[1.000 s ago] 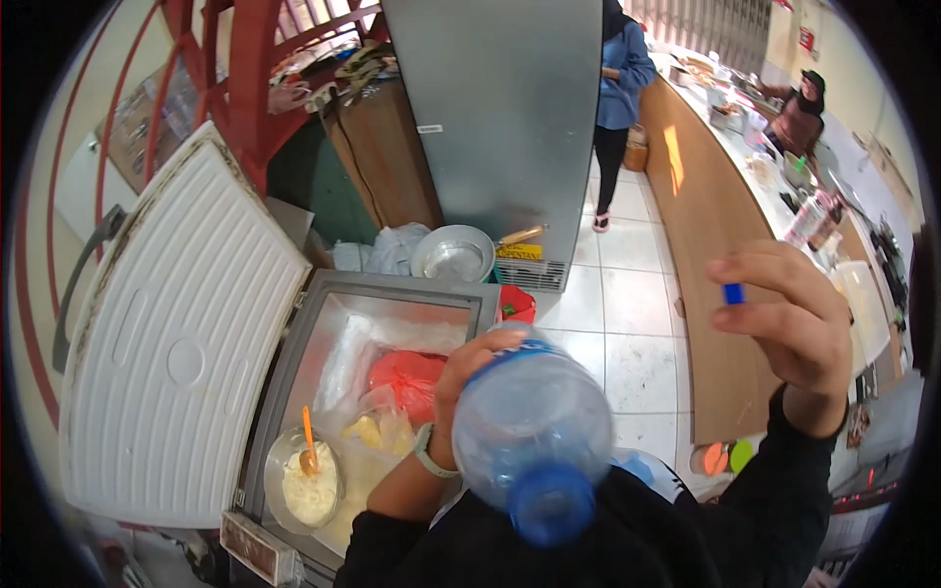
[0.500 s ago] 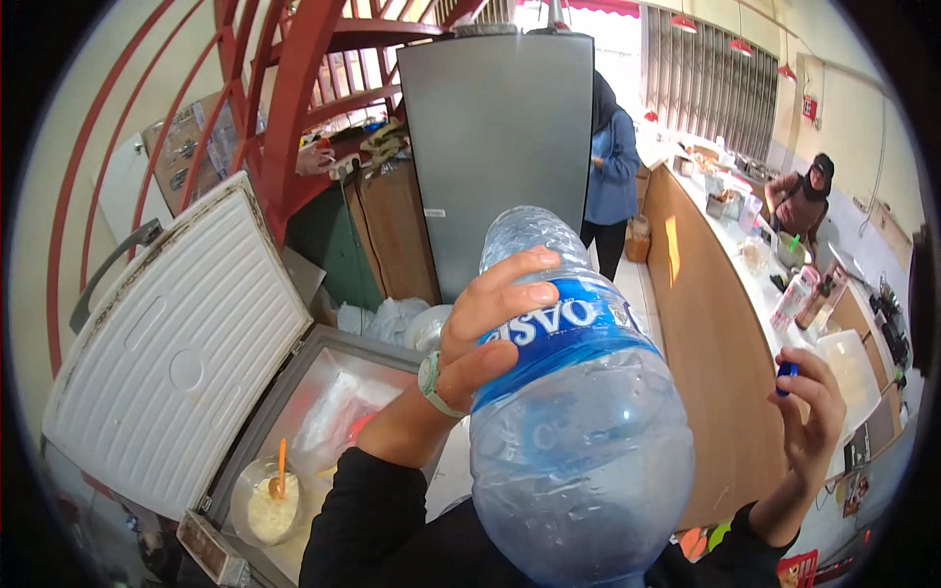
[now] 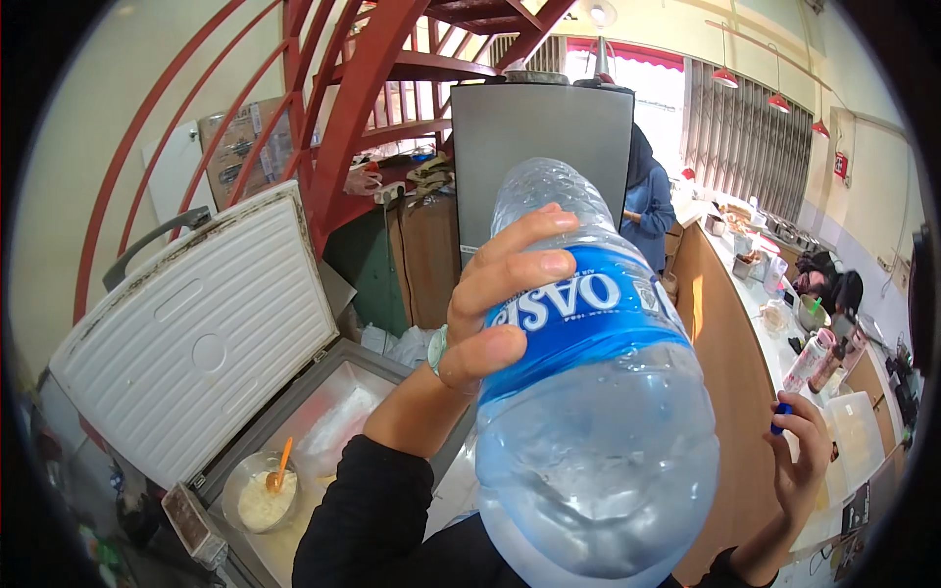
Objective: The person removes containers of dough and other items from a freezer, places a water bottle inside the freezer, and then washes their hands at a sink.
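My left hand is closed round a large, clear plastic water bottle with a blue label, raised close to the camera, its base pointing away from me and its near end out of sight below the lower edge. Clear water shows inside. My right hand, at lower right, pinches a small blue cap between its fingers, apart from the bottle.
An open chest freezer holds a bowl with pale food and an orange spoon, its white lid raised. Red stairs, a grey fridge, one person behind it, another beyond the cluttered counter.
My left hand has lifted and tipped the bottle higher, showing its label and far end. My right hand has moved lower, still with the cap. The view has tilted upward; the person beyond the counter has bent down.
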The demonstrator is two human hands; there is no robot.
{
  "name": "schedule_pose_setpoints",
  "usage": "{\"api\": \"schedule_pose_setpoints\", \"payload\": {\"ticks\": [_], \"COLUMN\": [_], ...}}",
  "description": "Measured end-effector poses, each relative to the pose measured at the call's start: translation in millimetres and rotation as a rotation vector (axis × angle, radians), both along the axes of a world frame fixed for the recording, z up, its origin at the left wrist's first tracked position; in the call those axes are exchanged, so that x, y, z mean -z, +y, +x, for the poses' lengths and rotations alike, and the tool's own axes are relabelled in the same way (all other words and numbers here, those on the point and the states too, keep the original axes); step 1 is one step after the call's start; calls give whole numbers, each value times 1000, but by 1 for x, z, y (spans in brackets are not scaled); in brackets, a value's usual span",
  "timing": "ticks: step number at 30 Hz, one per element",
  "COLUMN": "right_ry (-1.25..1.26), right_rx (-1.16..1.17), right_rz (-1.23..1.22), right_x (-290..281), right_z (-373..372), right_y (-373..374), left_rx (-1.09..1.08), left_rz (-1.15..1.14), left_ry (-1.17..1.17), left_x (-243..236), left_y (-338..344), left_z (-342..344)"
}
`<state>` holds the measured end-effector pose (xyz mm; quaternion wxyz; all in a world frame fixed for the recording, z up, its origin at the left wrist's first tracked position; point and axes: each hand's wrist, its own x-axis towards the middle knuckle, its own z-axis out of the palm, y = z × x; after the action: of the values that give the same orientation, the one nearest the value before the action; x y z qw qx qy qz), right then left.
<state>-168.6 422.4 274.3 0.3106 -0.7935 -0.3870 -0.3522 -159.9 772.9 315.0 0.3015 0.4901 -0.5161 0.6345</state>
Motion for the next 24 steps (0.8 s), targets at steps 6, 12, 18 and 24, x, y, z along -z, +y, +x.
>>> {"api": "schedule_pose_setpoints", "payload": {"ticks": [6, 12, 18, 24], "right_ry": [73, 179, 64, 10], "right_rx": [-115, -216, -240, -532], "right_rz": [106, 201, 226, 210], "right_x": [13, 13, 6, -5], "right_z": [15, 13, 13, 6], "right_y": [8, 14, 33, 52], "left_rx": [-25, 72, 112, 146], "left_rz": [46, 56, 65, -12], "left_ry": [-11, 65, 232, 394], "left_x": [-8, 7, 45, 90], "left_y": [8, 4, -6, -12], "left_z": [-2, 3, 1, 4]}}
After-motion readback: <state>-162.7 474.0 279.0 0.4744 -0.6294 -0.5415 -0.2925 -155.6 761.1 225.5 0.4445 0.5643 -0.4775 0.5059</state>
